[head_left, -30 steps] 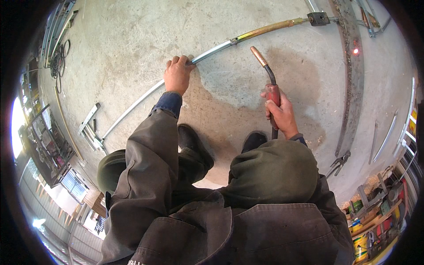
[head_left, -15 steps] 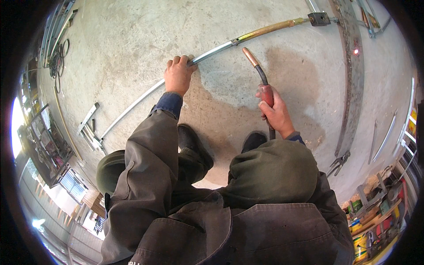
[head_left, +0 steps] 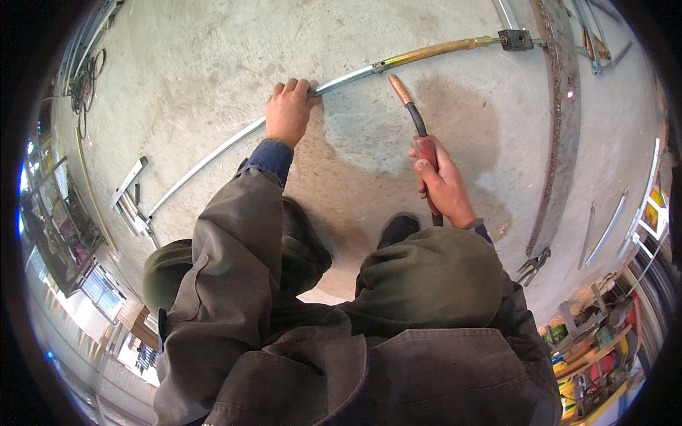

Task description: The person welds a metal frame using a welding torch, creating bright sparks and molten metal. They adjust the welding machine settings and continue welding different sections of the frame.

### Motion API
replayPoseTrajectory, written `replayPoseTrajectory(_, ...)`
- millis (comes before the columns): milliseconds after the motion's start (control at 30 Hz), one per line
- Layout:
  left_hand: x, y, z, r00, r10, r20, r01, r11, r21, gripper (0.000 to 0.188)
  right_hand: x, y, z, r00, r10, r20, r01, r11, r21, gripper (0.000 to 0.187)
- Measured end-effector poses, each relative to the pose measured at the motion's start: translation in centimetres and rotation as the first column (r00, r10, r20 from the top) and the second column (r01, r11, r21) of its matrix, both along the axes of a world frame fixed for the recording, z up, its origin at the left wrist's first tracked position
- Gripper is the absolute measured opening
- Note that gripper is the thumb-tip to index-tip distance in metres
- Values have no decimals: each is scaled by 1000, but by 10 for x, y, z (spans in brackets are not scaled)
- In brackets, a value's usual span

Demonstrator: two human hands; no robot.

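My left hand (head_left: pixel 288 112) is closed round a long silvery metal bar (head_left: pixel 220 153) that slants across the concrete floor. Beyond that hand the bar meets a brassy yellow rod (head_left: pixel 433 52), whose far end runs into a dark square block (head_left: pixel 516 40) with a hole. In my right hand (head_left: pixel 443 182) is a welding torch (head_left: pixel 424 148) with a red handle, a bent black neck and a copper nozzle. The nozzle points up and away, just short of the joint between bar and rod, apart from it. My palm and fingers cover part of the handle.
A wide rusty steel beam (head_left: pixel 558 135) lies along the right, with locking pliers (head_left: pixel 534 265) at its near end. Metal brackets (head_left: pixel 132 195) and a coiled black cable (head_left: pixel 84 89) are on the left. Tools crowd a shelf (head_left: pixel 604 355) at lower right. My boots (head_left: pixel 399 228) stand close by.
The view has shifted slightly. Both hands keep their grips, and the torch stays near the joint, with little movement relative to the bar.
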State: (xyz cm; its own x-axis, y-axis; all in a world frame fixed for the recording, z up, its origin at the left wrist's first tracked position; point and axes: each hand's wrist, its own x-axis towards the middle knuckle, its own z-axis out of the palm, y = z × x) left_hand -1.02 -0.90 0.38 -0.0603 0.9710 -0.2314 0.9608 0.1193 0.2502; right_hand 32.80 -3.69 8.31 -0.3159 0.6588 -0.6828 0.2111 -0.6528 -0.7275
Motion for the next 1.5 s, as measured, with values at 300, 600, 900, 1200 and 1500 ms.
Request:
replayPoseTrajectory(300,1,0,-5,1000,15,-14,-14,999,49,24,-8,5,-17,998,44,-49,-44,999,-12,52)
replayPoseTrajectory(600,3,3,1,999,29,-19,-29,999,-19,25,-15,7,-17,998,28,-53,-30,999,-36,56)
replayPoseTrajectory(900,4,2,1,998,53,-19,-54,998,-36,25,-20,7,-19,998,49,-34,-49,999,-4,54)
replayPoseTrajectory(1200,4,1,0,998,48,-27,-49,998,-26,24,-22,8,-21,999,40,-20,-39,999,18,54)
replayPoseTrajectory(1500,4,2,1,999,50,-20,-51,998,-35,24,-24,8,-24,999,38,-3,-38,999,-1,51)
